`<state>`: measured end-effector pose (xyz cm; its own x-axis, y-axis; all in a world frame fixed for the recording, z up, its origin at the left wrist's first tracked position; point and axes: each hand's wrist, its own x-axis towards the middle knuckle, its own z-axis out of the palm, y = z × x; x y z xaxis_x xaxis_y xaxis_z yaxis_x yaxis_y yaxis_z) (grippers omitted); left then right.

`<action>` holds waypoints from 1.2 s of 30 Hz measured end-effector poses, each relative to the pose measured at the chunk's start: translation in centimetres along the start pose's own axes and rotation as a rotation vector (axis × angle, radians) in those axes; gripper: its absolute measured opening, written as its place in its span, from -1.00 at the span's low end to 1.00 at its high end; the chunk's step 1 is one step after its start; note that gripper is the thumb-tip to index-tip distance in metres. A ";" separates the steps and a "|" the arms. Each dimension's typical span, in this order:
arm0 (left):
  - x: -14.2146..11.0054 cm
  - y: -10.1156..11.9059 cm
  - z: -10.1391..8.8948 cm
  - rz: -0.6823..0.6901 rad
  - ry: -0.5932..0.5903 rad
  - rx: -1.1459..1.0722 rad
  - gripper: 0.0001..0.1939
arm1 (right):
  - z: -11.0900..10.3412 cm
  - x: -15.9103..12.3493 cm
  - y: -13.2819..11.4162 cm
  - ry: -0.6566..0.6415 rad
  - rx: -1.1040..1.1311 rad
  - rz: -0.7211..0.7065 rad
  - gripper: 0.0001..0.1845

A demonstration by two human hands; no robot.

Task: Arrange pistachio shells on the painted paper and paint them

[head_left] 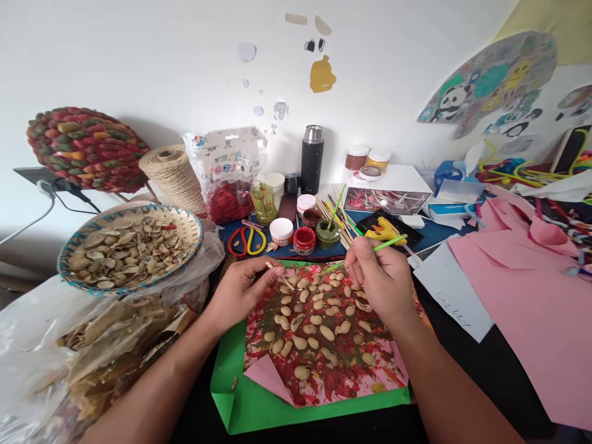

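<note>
My right hand [380,279] is closed round a thin green paintbrush [388,244], its tip pointing down-left toward the shells. My left hand [245,288] pinches a small pale shell [271,266] between thumb and fingers at the sheet's upper left edge. Under both hands lies a pink sheet smeared with red and green paint [324,364], with several peanut shells [305,320] spread over it. The painted sheet rests on a green paper [259,407].
Open paint jars [304,239] in red, green and white, scissors [246,240] and a yellow glue gun [383,231] stand behind the sheet. A woven basket of shells [132,246] sits at the left over plastic bags. Pink paper [531,308] lies at the right.
</note>
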<state>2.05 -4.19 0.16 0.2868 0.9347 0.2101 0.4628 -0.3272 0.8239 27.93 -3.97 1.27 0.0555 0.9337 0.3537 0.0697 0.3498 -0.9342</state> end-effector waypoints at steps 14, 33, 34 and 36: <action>-0.1 -0.2 0.9 0.107 -0.013 -0.043 -0.71 | 0.2 -0.4 0.0 -0.065 -0.204 -0.085 -0.39; 0.2 -0.8 1.2 0.153 0.117 0.028 -0.73 | 0.5 -0.8 0.5 -0.128 -0.343 -0.095 -0.39; 0.2 -0.9 1.2 0.156 0.117 0.035 -0.73 | 0.6 -0.7 0.6 -0.141 -0.372 -0.098 -0.40; 0.2 -1.0 1.3 0.153 0.113 0.041 -0.73 | 0.5 -0.6 0.7 -0.158 -0.418 -0.095 -0.41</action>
<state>2.74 -3.82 -1.27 0.2621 0.8823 0.3910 0.4556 -0.4702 0.7559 27.46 -4.23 0.39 -0.1209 0.9107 0.3949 0.4648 0.4035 -0.7882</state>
